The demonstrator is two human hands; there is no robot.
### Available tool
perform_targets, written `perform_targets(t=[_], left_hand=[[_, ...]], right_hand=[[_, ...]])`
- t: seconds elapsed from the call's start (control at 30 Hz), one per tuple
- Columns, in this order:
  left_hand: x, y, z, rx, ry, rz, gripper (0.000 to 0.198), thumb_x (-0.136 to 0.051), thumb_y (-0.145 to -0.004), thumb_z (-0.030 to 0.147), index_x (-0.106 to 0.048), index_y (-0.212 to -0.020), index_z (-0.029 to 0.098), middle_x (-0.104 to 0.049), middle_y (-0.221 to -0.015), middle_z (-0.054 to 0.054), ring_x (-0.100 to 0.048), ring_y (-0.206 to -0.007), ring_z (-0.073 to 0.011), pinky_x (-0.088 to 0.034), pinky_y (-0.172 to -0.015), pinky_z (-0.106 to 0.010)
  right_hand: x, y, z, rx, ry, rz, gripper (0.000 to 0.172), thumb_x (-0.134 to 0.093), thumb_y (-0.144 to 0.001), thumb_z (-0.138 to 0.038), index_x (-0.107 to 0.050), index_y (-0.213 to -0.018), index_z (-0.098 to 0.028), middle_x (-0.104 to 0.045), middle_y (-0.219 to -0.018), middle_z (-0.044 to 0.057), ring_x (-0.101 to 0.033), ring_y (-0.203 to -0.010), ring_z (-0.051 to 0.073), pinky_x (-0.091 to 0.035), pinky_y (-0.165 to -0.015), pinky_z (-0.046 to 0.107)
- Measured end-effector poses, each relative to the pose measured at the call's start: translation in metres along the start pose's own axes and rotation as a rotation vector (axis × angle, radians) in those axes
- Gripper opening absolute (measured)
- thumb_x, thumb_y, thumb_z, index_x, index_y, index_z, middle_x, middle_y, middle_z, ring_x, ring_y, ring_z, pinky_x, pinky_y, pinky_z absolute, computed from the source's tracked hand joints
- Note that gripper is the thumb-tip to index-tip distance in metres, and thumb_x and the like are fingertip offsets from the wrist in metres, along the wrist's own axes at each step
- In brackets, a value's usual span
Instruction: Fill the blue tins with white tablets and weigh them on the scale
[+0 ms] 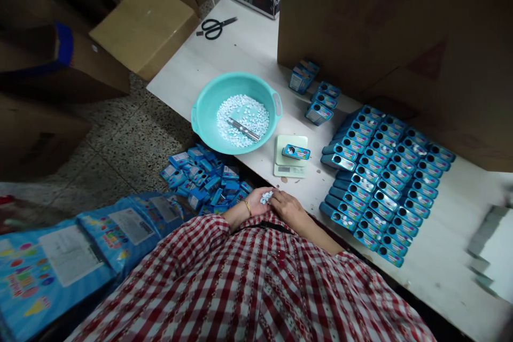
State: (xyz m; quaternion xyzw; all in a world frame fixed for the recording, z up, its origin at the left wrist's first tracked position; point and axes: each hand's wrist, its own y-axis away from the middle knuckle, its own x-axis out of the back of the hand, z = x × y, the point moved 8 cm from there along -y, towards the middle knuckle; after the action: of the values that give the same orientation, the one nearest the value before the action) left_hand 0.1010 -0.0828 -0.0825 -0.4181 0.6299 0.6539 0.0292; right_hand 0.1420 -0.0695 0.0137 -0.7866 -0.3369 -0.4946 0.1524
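My left hand (254, 204) is cupped palm up at the table's near edge and holds a small heap of white tablets (266, 196). My right hand (286, 204) lies against it, its fingers pinched at the heap. Just beyond them a small blue tin (296, 152) lies on a pale green scale (290, 163). A teal basin (208, 107) behind it holds many white tablets (242, 117) and a metal scoop (243, 129).
Rows of several blue tins (380, 176) cover the table (441, 256) to the right, with more tins (316, 93) behind. Loose blue tins (204, 176) lie on the floor at the left. Scissors (214, 26) and cardboard boxes (146, 26) stand at the back.
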Motion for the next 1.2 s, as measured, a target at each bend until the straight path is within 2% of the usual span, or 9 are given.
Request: perform_targets(t=[0.1,0.23,0.3,0.4,0.67,0.77,0.87,1.03,1.2], left_hand=[[-0.003,0.0,0.003,-0.014,-0.001,0.001,0.02,-0.044,-0.08,0.014,-0.058,-0.068,0.009,-0.059,-0.055,-0.004,-0.056,-0.048,-0.01,-0.042,-0.053,-0.021],[-0.011,0.004,0.009,-0.045,-0.048,0.0,0.022,-0.041,-0.082,0.018,-0.059,-0.073,0.008,-0.065,-0.071,-0.013,-0.063,-0.069,-0.0189,-0.046,-0.07,-0.032],[-0.013,0.007,0.012,-0.064,-0.061,0.015,0.022,-0.042,-0.081,0.018,-0.059,-0.072,0.008,-0.066,-0.074,-0.014,-0.064,-0.073,-0.0202,-0.046,-0.073,-0.034],[-0.012,0.01,0.019,-0.108,-0.065,0.043,0.02,-0.044,-0.08,0.018,-0.059,-0.072,0.009,-0.066,-0.073,-0.013,-0.064,-0.073,-0.0196,-0.047,-0.072,-0.033],[-0.007,0.019,0.035,-0.195,-0.003,0.113,0.02,-0.043,-0.081,0.018,-0.059,-0.071,0.01,-0.067,-0.074,-0.012,-0.064,-0.073,-0.0192,-0.049,-0.07,-0.031],[-0.008,0.022,0.036,-0.194,0.009,0.116,0.019,-0.044,-0.081,0.017,-0.058,-0.072,0.01,-0.067,-0.074,-0.012,-0.064,-0.074,-0.0194,-0.05,-0.07,-0.032],[-0.004,0.022,0.04,-0.213,0.036,0.124,0.016,-0.045,-0.08,0.016,-0.057,-0.071,0.01,-0.066,-0.075,-0.012,-0.064,-0.076,-0.0193,-0.05,-0.073,-0.032],[0.001,0.015,0.043,-0.199,0.035,0.141,0.014,-0.046,-0.079,0.016,-0.057,-0.072,0.008,-0.065,-0.075,-0.013,-0.064,-0.076,-0.0196,-0.05,-0.073,-0.032],[-0.008,0.005,0.044,-0.153,-0.012,0.14,0.015,-0.045,-0.081,0.019,-0.054,-0.072,0.011,-0.061,-0.064,-0.007,-0.061,-0.062,-0.0145,-0.049,-0.053,-0.023]], right_hand=[[0.018,-0.001,0.011,-0.003,-0.037,0.103,0.022,-0.04,-0.086,-0.02,-0.055,-0.103,-0.017,-0.057,-0.093,0.007,-0.049,-0.088,0.017,-0.043,-0.075,0.03],[0.063,-0.009,0.076,-0.345,0.121,0.345,0.038,-0.045,-0.084,-0.03,-0.045,-0.12,-0.018,-0.051,-0.113,0.013,-0.045,-0.1,0.024,-0.039,-0.079,0.038],[0.076,-0.018,0.108,-0.44,0.206,0.346,0.042,-0.049,-0.081,-0.03,-0.043,-0.122,-0.019,-0.051,-0.114,0.013,-0.044,-0.099,0.026,-0.038,-0.078,0.04],[0.085,-0.034,0.145,-0.405,0.238,0.304,0.037,-0.049,-0.081,-0.026,-0.048,-0.117,-0.018,-0.056,-0.104,0.01,-0.046,-0.09,0.023,-0.039,-0.076,0.036],[0.121,-0.062,0.237,-0.603,0.383,0.491,0.036,-0.047,-0.079,-0.021,-0.051,-0.114,-0.012,-0.055,-0.102,0.012,-0.044,-0.088,0.023,-0.038,-0.076,0.034],[0.129,-0.049,0.237,-0.57,0.422,0.533,0.034,-0.045,-0.081,-0.02,-0.052,-0.113,-0.012,-0.052,-0.109,0.012,-0.042,-0.095,0.024,-0.037,-0.078,0.034],[0.13,0.0,0.221,-0.578,0.439,0.525,0.028,-0.043,-0.083,-0.025,-0.056,-0.105,-0.014,-0.053,-0.103,0.011,-0.043,-0.093,0.022,-0.035,-0.079,0.034],[0.093,0.069,0.195,-0.62,0.46,0.208,0.022,-0.05,-0.079,-0.03,-0.06,-0.096,-0.022,-0.054,-0.101,0.008,-0.044,-0.088,0.022,-0.032,-0.072,0.033],[0.075,0.083,0.203,-0.706,0.547,0.236,0.024,-0.047,-0.08,-0.024,-0.057,-0.102,-0.019,-0.051,-0.114,0.01,-0.042,-0.094,0.024,-0.03,-0.074,0.034]])
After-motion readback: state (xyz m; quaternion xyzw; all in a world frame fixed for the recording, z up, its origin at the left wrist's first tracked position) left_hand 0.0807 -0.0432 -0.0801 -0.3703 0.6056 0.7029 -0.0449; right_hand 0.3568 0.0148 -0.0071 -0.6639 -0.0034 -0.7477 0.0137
